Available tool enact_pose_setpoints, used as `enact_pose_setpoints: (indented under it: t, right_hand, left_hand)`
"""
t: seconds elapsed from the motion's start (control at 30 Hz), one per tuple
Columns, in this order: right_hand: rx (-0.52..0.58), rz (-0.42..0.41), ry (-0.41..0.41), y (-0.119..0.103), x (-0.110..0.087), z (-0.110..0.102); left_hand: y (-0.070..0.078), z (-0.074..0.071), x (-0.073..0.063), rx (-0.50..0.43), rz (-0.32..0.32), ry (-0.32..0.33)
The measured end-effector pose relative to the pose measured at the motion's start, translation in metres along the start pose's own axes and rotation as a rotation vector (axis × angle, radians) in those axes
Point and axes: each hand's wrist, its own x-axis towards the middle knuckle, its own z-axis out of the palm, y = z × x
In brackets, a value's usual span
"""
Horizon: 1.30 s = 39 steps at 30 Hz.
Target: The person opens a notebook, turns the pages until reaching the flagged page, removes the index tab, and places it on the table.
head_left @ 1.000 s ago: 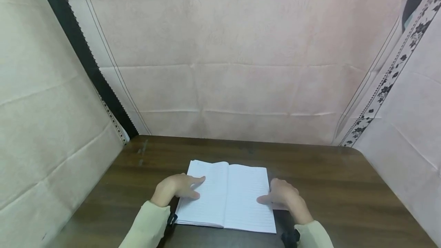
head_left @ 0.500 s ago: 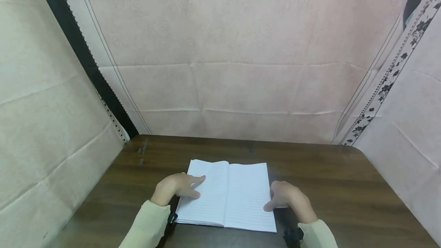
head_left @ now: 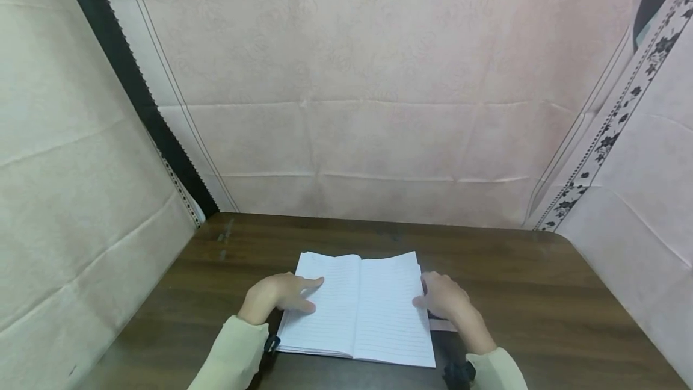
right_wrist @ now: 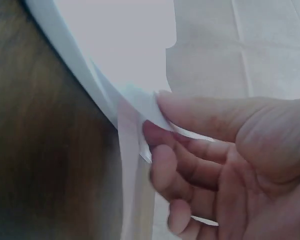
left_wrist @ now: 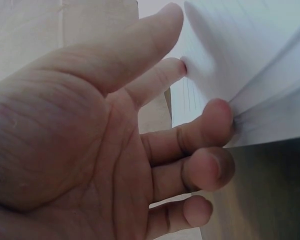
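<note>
An open notebook (head_left: 335, 318) with white lined pages lies on the table in the head view. My left hand (head_left: 278, 295) rests at its left edge, thumb and index finger extended over the left page. In the left wrist view the left hand's fingers (left_wrist: 162, 80) are spread and loosely bent, some touching the page edges. My right hand (head_left: 445, 301) is at the right edge. There, in the right wrist view, its thumb and fingers pinch the right-hand page (right_wrist: 125, 55), which bends up from the sheets below.
A pale pink strip (head_left: 443, 325) sticks out from under the notebook's right side. Brown wooden table (head_left: 520, 294) surrounds the notebook. Light cloth (head_left: 379, 107) hangs behind and on both sides. Dark bands (head_left: 460, 372) circle both wrists.
My right hand slid down the right page edge, then back up. The right page's far corner has lifted and shifted left, showing the sheet beneath. My left hand stays still.
</note>
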Motion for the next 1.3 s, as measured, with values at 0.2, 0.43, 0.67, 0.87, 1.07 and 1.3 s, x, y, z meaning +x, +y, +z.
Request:
enact_pose_setpoints:
  t: [0.2,0.43,0.67,0.87,1.07,1.3]
  right_hand:
    - [0.122,-0.028,-0.006,0.000,-0.001,-0.001]
    - [0.267,-0.062,-0.032,-0.002,0.000,-0.004]
    - [0.491,-0.123,-0.052,-0.004,0.003,-0.006]
    - [0.642,-0.134,-0.112,-0.012,0.000,-0.005]
    - [0.767,-0.139,-0.133,-0.026,0.001,0.004]
    - [0.887,-0.238,-0.213,-0.039,0.005,0.021]
  left_hand:
    - [0.000,0.000,-0.001,0.005,0.000,0.002]
    - [0.000,0.000,-0.002,-0.001,-0.005,-0.006]
    - [0.000,0.000,-0.003,-0.014,-0.014,-0.006]
    - [-0.001,0.001,-0.004,-0.027,-0.013,-0.006]
    - [0.000,0.001,-0.004,-0.010,0.044,0.001]
    - [0.000,0.000,0.001,0.027,0.173,0.064]
